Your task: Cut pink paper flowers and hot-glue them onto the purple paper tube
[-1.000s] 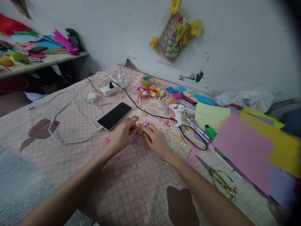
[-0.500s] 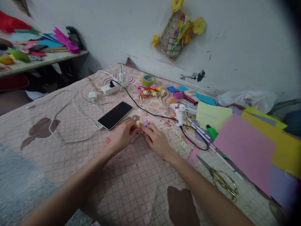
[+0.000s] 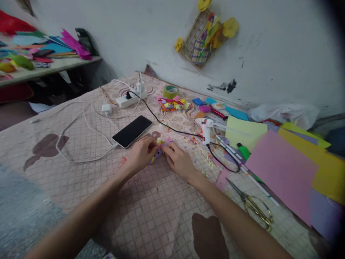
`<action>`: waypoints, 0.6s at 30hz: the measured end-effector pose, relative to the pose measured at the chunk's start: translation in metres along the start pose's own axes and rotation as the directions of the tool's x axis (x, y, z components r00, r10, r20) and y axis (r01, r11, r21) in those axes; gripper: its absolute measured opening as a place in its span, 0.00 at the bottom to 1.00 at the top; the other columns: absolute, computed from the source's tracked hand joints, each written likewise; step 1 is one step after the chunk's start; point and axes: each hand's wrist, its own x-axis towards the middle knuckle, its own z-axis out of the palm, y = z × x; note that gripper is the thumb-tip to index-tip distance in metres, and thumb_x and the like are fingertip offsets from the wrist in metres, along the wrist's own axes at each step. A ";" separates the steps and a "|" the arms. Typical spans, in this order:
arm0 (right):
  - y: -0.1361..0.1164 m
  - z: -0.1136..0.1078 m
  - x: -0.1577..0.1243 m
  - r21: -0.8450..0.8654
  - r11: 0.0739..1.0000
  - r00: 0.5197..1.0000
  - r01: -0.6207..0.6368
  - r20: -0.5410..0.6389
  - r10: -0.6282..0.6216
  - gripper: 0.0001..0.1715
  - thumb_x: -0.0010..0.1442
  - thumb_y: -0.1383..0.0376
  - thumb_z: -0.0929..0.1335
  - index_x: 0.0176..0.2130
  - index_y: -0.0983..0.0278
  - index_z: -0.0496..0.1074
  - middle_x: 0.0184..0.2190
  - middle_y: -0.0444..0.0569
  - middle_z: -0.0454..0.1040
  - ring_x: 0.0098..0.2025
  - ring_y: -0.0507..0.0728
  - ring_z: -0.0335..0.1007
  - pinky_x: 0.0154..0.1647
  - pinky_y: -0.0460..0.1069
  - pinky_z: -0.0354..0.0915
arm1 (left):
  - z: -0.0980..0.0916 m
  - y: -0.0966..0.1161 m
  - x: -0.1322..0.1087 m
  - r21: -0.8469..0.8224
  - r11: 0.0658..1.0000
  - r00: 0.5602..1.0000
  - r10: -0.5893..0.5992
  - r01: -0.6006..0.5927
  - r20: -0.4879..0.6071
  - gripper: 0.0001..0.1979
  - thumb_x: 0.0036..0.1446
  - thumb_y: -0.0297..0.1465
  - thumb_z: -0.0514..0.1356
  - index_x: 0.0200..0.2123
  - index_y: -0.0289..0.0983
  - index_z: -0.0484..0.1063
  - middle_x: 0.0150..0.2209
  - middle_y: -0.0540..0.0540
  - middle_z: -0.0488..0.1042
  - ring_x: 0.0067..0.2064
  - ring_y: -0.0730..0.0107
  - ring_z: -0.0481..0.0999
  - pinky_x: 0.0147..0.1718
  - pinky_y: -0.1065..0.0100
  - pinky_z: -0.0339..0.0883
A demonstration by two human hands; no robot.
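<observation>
Pink quilted cloth [image 3: 151, 219] covers the work surface, running up to a scuffed white wall [image 3: 283, 46]. Fingers of the left hand [image 3: 141, 154] and right hand [image 3: 179, 166] pinch a small purple-and-yellow foam craft piece [image 3: 159, 151] between them, just above the cloth. Paper scraps lie scattered around the fingertips. Just beyond the left fingers lies a black smartphone [image 3: 132, 131], its white charging cable [image 3: 81, 158] trailing leftward. Past the right fingers stands a white hot glue gun [image 3: 206, 130], with gold-handled scissors [image 3: 253, 208] out beyond the right forearm. Farther ahead sit a heap of foam flowers [image 3: 174, 104], a roll of tape [image 3: 170, 91] and a power strip [image 3: 128, 99]. A pink foam sheet [image 3: 280, 172] lies far right.
</observation>
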 end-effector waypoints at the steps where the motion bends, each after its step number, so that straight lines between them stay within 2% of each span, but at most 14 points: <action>1: 0.000 0.000 0.000 0.001 1.000 1.000 0.000 -0.001 0.000 0.17 0.60 0.72 0.59 0.47 0.62 0.66 0.42 0.51 0.66 0.40 0.55 0.65 0.34 0.48 0.66 | 0.000 0.000 0.000 -0.005 1.000 1.000 -0.005 0.005 -0.006 0.03 0.53 0.26 0.55 0.28 0.35 0.67 0.27 0.49 0.68 0.27 0.75 0.65 0.27 0.72 0.58; 6: 0.001 0.002 -0.001 0.009 1.000 1.000 -0.004 -0.001 0.004 0.17 0.60 0.72 0.59 0.49 0.62 0.65 0.42 0.50 0.65 0.39 0.55 0.65 0.35 0.48 0.66 | -0.004 0.005 0.000 -0.048 0.998 0.998 -0.053 0.051 -0.036 0.03 0.52 0.27 0.56 0.27 0.35 0.68 0.26 0.50 0.68 0.27 0.75 0.65 0.26 0.72 0.57; 12: 0.000 0.001 -0.001 0.047 0.999 1.000 -0.011 0.007 0.011 0.19 0.60 0.73 0.59 0.50 0.62 0.65 0.43 0.50 0.65 0.40 0.55 0.64 0.36 0.49 0.65 | -0.010 0.008 -0.001 -0.173 0.971 0.983 -0.175 0.164 -0.051 0.06 0.52 0.33 0.58 0.28 0.36 0.70 0.25 0.50 0.70 0.27 0.74 0.67 0.25 0.72 0.58; 15: 0.001 0.001 -0.001 0.047 0.999 1.000 -0.013 0.002 0.013 0.19 0.60 0.73 0.60 0.50 0.62 0.65 0.43 0.51 0.66 0.41 0.56 0.65 0.35 0.49 0.66 | -0.017 0.011 -0.001 -0.411 0.871 0.956 -0.295 0.270 0.003 0.08 0.51 0.36 0.59 0.31 0.36 0.69 0.26 0.50 0.71 0.26 0.75 0.68 0.23 0.73 0.59; 18: 0.001 0.003 -0.001 0.051 0.999 1.000 -0.019 -0.006 0.019 0.17 0.60 0.72 0.60 0.49 0.63 0.66 0.43 0.52 0.66 0.40 0.56 0.65 0.35 0.49 0.66 | -0.024 0.016 -0.002 -0.638 0.683 0.926 -0.350 0.355 0.141 0.10 0.50 0.36 0.60 0.30 0.35 0.67 0.26 0.50 0.71 0.24 0.76 0.68 0.21 0.74 0.58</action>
